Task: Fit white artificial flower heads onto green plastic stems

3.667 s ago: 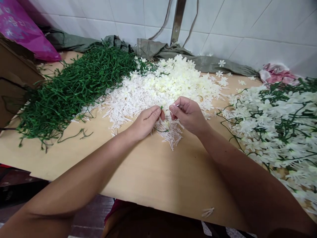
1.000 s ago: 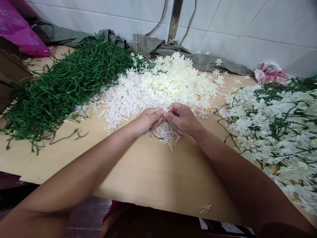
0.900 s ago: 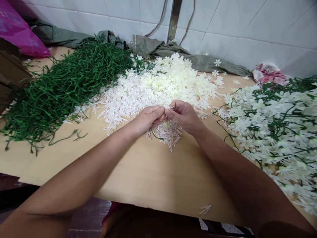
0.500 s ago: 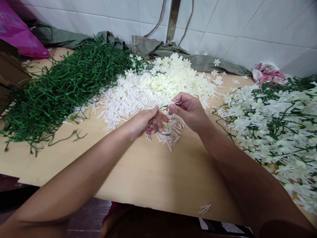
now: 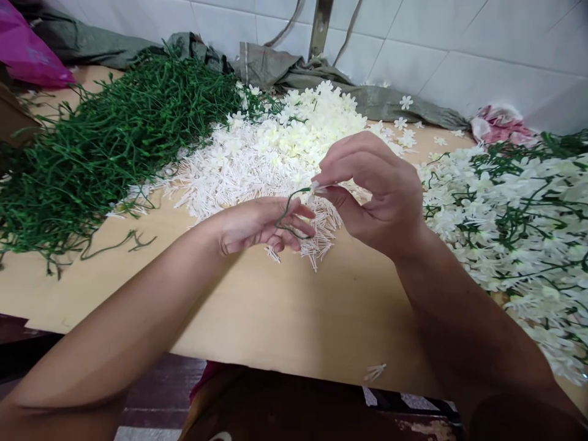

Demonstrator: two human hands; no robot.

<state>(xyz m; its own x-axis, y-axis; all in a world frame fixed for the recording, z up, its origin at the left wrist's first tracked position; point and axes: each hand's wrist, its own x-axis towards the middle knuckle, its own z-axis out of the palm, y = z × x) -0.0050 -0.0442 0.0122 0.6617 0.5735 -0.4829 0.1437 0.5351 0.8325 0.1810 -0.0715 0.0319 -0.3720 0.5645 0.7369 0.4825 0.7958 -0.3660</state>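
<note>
My right hand [image 5: 379,193] pinches a small white artificial flower [image 5: 313,192] between thumb and fingertips. From that flower a thin green stem [image 5: 288,207] curves down to the left. My left hand [image 5: 260,223] is palm up beneath it, fingers loosely spread, and the stem runs across them without a visible grip. Behind both hands lies a heap of white stamen sprigs [image 5: 215,180]. Loose pale-yellow and white blossoms [image 5: 316,119] are piled against its far side.
Green stems [image 5: 151,116] form a big pile at the left. Flowers on stems [image 5: 509,220] are heaped at the right. Grey cloth [image 5: 376,103] lies along the tiled wall, near a pink-and-white bag [image 5: 503,125]. A small white sprig [image 5: 375,372] lies at the table's [image 5: 285,318] front edge.
My right hand has risen and come closer with the flower. My left hand's fingers have opened out around the stem. The view has shifted slightly.
</note>
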